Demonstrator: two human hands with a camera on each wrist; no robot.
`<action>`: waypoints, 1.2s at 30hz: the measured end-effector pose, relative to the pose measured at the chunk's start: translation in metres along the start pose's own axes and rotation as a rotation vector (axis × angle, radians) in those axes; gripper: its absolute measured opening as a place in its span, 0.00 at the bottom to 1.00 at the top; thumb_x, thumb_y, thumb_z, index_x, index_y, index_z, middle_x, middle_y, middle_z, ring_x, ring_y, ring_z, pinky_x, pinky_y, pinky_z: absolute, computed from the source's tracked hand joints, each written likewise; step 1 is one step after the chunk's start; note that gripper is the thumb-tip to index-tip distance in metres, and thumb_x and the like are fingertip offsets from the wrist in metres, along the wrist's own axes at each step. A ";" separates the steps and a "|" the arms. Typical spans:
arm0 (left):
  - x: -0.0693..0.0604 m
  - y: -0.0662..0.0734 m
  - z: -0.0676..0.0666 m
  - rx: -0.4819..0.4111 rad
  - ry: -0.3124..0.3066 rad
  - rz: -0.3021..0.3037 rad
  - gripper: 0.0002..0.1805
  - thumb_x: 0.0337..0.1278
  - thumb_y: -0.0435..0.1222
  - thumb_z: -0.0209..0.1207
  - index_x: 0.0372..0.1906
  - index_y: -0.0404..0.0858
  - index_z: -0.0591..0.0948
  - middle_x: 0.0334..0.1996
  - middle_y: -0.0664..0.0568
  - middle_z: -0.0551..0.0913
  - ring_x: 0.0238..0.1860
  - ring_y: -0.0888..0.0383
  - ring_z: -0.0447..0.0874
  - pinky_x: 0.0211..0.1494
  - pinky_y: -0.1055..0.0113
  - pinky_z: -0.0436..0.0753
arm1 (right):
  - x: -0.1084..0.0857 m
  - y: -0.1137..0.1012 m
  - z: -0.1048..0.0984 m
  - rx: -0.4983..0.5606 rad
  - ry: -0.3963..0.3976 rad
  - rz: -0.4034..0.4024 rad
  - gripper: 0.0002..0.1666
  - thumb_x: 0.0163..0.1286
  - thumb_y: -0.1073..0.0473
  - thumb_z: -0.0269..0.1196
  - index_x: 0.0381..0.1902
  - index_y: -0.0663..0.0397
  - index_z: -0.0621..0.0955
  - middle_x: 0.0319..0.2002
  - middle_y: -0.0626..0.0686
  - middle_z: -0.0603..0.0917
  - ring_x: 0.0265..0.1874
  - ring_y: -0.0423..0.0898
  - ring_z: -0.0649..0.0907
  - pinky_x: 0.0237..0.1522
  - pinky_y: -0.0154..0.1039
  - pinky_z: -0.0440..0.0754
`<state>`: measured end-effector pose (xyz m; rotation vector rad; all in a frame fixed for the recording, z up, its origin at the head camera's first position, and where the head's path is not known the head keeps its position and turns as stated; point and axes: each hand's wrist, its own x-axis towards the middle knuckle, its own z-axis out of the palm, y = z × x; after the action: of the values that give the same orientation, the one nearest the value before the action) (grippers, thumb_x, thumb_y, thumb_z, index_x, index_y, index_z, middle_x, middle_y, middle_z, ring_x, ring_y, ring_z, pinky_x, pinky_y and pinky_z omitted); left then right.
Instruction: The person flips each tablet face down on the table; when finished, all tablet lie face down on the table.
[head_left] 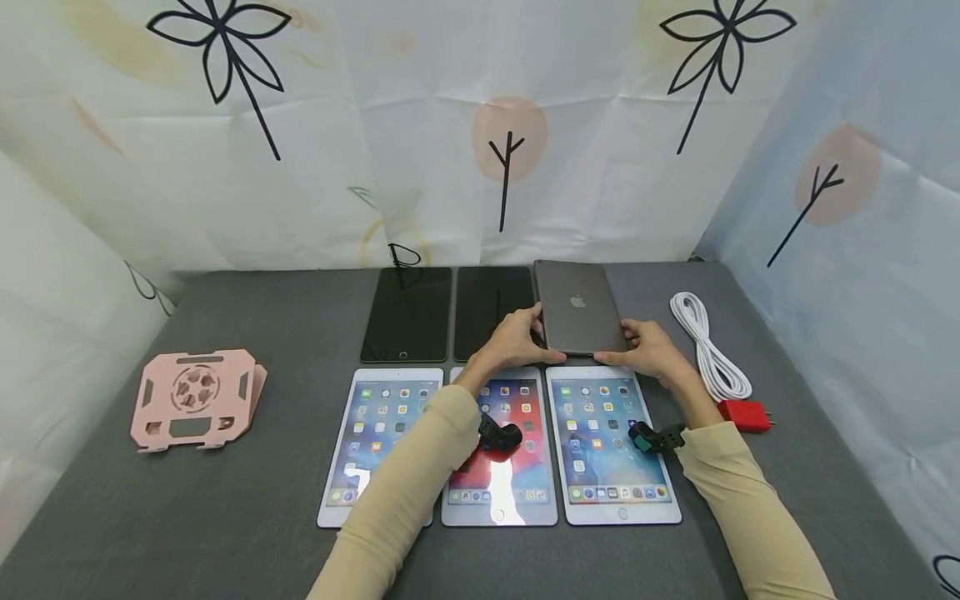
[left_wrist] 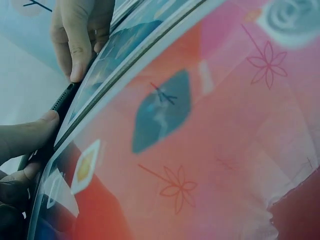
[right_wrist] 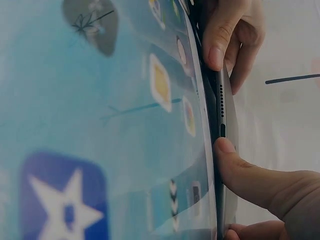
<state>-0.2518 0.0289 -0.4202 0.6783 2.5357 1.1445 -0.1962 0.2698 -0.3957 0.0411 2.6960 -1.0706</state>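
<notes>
Nearest you, three white tablets (head_left: 615, 442) are showing lit screens on the worktop (head_left: 247, 533), in front of the gray tablet (head_left: 577, 312). A red plug (head_left: 745, 415) and a coiled white cable (head_left: 712, 350) are lying to the gray tablet's right; a pink stand (head_left: 196, 396) is sitting well to its left. Your left hand (head_left: 516, 340) and right hand (head_left: 647, 348) are pinching its near corners, each grip closed down to its edge (logo side facing up). Two black tablets (head_left: 408, 317) are lying to its left, and a patterned curtain (head_left: 600, 183) is hanging behind it.
</notes>
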 end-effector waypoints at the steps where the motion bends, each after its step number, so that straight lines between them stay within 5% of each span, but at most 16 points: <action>1: 0.000 0.001 0.000 0.007 0.001 -0.004 0.60 0.50 0.46 0.77 0.81 0.32 0.54 0.51 0.45 0.84 0.53 0.51 0.82 0.63 0.58 0.79 | 0.000 0.000 0.000 -0.006 0.003 0.002 0.55 0.68 0.54 0.70 0.75 0.82 0.54 0.68 0.80 0.64 0.67 0.70 0.68 0.70 0.65 0.66; 9: 0.006 0.005 -0.002 0.021 -0.034 -0.001 0.55 0.49 0.46 0.78 0.77 0.27 0.62 0.21 0.56 0.82 0.19 0.66 0.69 0.45 0.71 0.75 | -0.002 0.001 0.000 -0.006 0.024 0.018 0.56 0.66 0.54 0.71 0.75 0.82 0.54 0.67 0.80 0.65 0.65 0.69 0.68 0.70 0.65 0.67; 12: 0.009 0.005 -0.001 0.010 -0.054 -0.004 0.38 0.51 0.44 0.77 0.60 0.21 0.78 0.12 0.59 0.76 0.14 0.67 0.62 0.38 0.74 0.72 | -0.002 0.002 0.001 -0.007 0.037 0.024 0.56 0.66 0.55 0.72 0.75 0.82 0.55 0.66 0.79 0.65 0.63 0.68 0.68 0.70 0.65 0.67; 16: 0.013 0.006 -0.001 -0.012 -0.071 -0.017 0.25 0.53 0.42 0.76 0.45 0.26 0.82 0.08 0.58 0.73 0.11 0.67 0.56 0.30 0.75 0.68 | -0.003 0.001 0.000 -0.018 0.050 0.025 0.56 0.65 0.55 0.72 0.75 0.82 0.55 0.66 0.79 0.66 0.63 0.68 0.69 0.69 0.65 0.68; 28: 0.010 0.007 -0.002 -0.030 -0.087 -0.031 0.49 0.50 0.40 0.77 0.75 0.27 0.66 0.07 0.59 0.70 0.10 0.67 0.60 0.26 0.74 0.66 | -0.004 0.002 0.002 -0.022 0.060 0.023 0.56 0.65 0.55 0.72 0.75 0.82 0.55 0.65 0.79 0.66 0.62 0.67 0.69 0.69 0.65 0.69; 36: 0.009 0.008 -0.001 0.021 -0.076 -0.011 0.48 0.49 0.43 0.78 0.72 0.27 0.69 0.08 0.60 0.72 0.11 0.68 0.62 0.26 0.74 0.65 | -0.004 0.001 0.001 -0.018 0.050 0.029 0.57 0.65 0.56 0.73 0.74 0.83 0.54 0.65 0.80 0.65 0.62 0.68 0.68 0.69 0.65 0.68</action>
<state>-0.2573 0.0375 -0.4135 0.6991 2.4881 1.0687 -0.1917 0.2701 -0.3956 0.1045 2.7411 -1.0503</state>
